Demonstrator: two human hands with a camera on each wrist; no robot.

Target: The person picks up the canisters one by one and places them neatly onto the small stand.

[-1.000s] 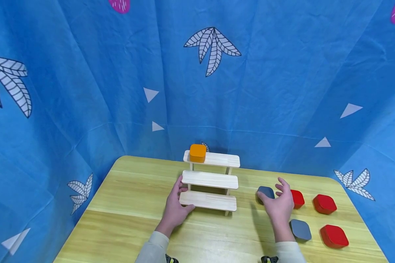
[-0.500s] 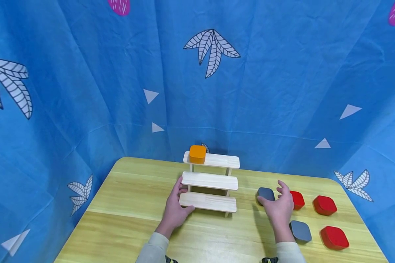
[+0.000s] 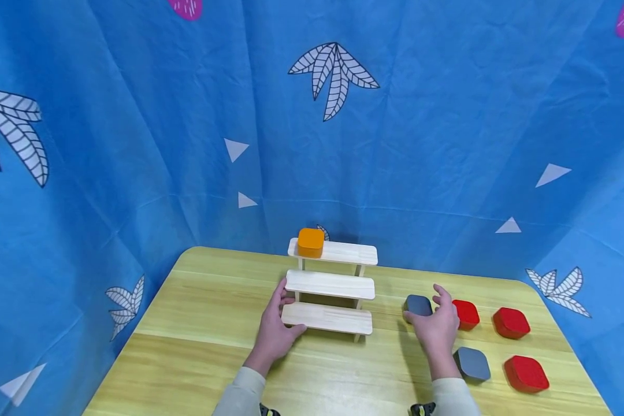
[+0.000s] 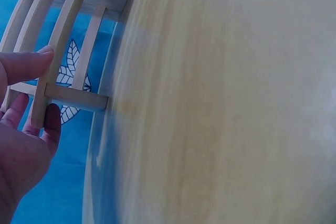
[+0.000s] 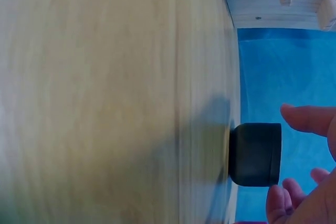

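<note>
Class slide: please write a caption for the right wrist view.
Right hand, thumb and fingers apart, beside a dark rounded box on wood.

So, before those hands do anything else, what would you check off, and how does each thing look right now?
1. Left hand on the wooden stand: ok, it grips the end of the bottom board.
2. Right hand gripping the far gray block: not ok, the thumb is apart from it.
3. Far gray block resting on the table: ok.
4. Orange block seated on the top board: ok, near its left end.
5. Right hand clear of the nearest red block: cannot tell, the hand partly hides it.
</note>
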